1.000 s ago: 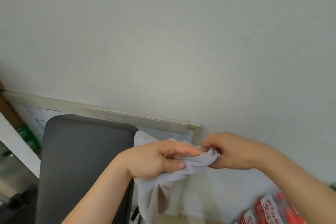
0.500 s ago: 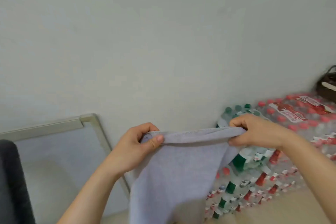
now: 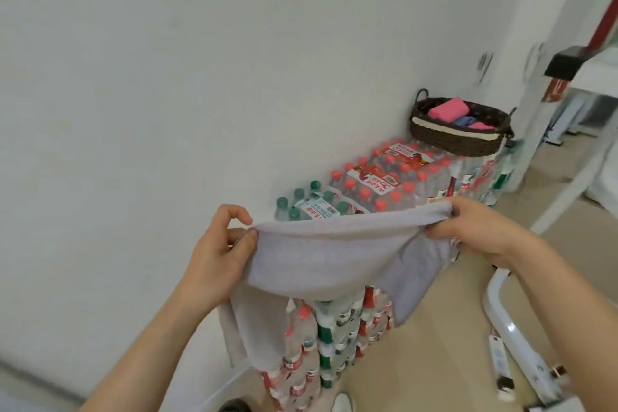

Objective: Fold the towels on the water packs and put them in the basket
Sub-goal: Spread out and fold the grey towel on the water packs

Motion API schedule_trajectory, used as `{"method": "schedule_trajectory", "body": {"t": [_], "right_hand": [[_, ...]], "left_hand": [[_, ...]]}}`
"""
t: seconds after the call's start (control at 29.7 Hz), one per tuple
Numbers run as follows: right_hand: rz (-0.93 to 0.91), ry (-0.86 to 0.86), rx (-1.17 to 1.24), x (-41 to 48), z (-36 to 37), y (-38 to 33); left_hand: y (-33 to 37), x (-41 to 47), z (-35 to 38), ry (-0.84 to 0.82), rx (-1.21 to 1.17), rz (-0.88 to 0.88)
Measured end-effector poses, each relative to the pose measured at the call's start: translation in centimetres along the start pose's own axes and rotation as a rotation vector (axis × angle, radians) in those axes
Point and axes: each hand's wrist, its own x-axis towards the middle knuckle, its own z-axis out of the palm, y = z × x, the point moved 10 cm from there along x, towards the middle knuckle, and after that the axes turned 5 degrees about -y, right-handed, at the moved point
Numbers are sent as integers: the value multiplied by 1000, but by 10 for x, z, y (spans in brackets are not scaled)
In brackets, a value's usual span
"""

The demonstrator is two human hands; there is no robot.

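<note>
Both hands hold a grey towel (image 3: 327, 257) spread in the air: the left hand (image 3: 217, 251) pinches one upper corner between thumb and fingers, and the right hand (image 3: 475, 227) grips the other upper corner with curled fingers. The towel sags between them and hangs in front of the near end of the stacked water packs (image 3: 378, 187), which stand against a white wall (image 3: 200, 77). On the far end of the water packs sits a dark woven basket (image 3: 461, 140) holding folded pink towels (image 3: 448, 108) and a blue one.
</note>
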Motion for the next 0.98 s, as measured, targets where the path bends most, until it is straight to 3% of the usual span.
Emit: {"method": "schedule_trajectory", "body": {"t": [0.1,0.17,0.3,0.54,0.64,0.71,0.77,0.88,0.98], "right_hand": [[97,185,342,28,-38,36],[98,299,396,55,-61,46],[-7,436,129,121,-96,30],[-203,457,-318,230,-105,4],[-162,375,-484,266,-87,20],[-139,299,-586,286,-75,29],[-179,238,-688,301,-67,30],[-287,96,-788,312,-54,27],[-452,9,-758,314,-51,20]], "left_hand": [[6,37,32,-62,113,112],[5,63,57,-136,233,202],[-32,128,92,-165,407,209],[-97,236,116,-54,653,64],[-141,258,145,-211,909,-116],[-152,267,167,-275,1029,-128],[-136,282,192,-246,904,-30],[-88,319,238,-255,538,114],[-58,356,305,-473,311,128]]}}
